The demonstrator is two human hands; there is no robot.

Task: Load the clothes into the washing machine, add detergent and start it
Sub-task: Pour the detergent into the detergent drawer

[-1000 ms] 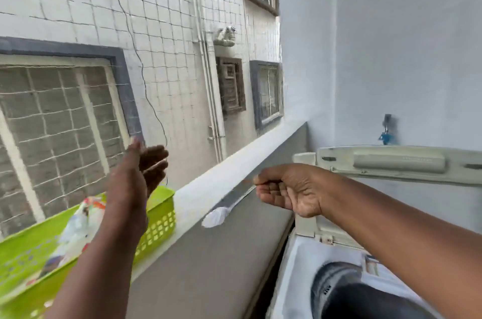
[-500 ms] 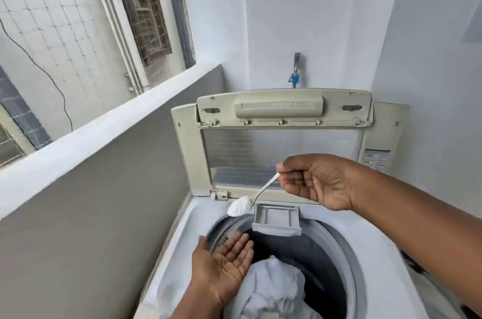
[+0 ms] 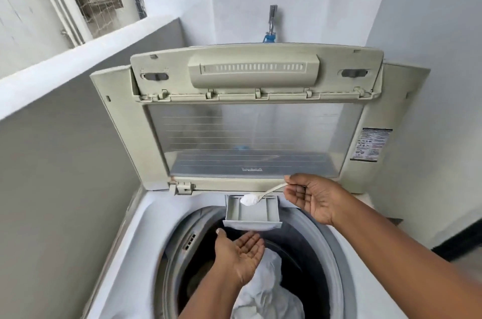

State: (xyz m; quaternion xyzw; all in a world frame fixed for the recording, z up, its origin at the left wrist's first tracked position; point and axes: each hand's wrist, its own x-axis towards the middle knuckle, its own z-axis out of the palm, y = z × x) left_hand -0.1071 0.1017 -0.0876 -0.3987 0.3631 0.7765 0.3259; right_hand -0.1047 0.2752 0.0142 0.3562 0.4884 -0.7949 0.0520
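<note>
**One spoon of powder over one open drawer**

From the head camera, looking down over the machine: one top-loading washing machine [image 3: 135, 235], its one lid [image 3: 255, 120] standing upright against the back wall with the clear pane facing out. One small detergent drawer [image 3: 251, 214] is pulled out at the back rim of the tub opening, jutting over the dark drum.

Two hands are in sight. The right hand [image 3: 313, 198] comes in from the right and pinches the end of one pale spoon [image 3: 271, 190] between thumb and fingertips, the other fingers loosely curled. The spoon's long axis runs on a slant, handle up and to the right at the hand, bowl down and to the left. The bowl carries one heaped mound of white detergent powder [image 3: 247, 199] and sits right over the rear part of the drawer; whether it touches the drawer I cannot tell.

The left hand [image 3: 241, 253] is held palm up below the drawer's front lip, fingers straight and together, slightly cupped, holding nothing, just over the drum.

In the drum lies a heap of white cloth [image 3: 266, 290], toward the near right side, partly under the left wrist; how many pieces I cannot tell.

One tap [image 3: 271, 23] with a blue fitting sticks out of the wall above the lid. One printed label [image 3: 370, 143] sits on the lid frame's right side.
</note>
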